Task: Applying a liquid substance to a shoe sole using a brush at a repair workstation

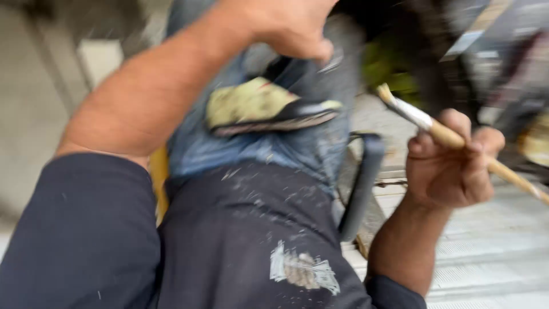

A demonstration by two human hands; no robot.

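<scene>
Mostly blur: 2 hands raised over paint-spattered clothes.
Below both hands, the dark shirt (pixel 251 240) and jeans (pixel 297 143) show dried splatter; the left hand (pixel 286 26) is clenched near a greenish shoe (pixel 257 106), the right hand (pixel 452 163) grasps a wooden-handled brush (pixel 452 137), bristles up-left; progress cannot be told.

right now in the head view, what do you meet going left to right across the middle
dark sleeve → yellow-green shoe on the jeans → dark bar → right hand holding a paintbrush
</scene>
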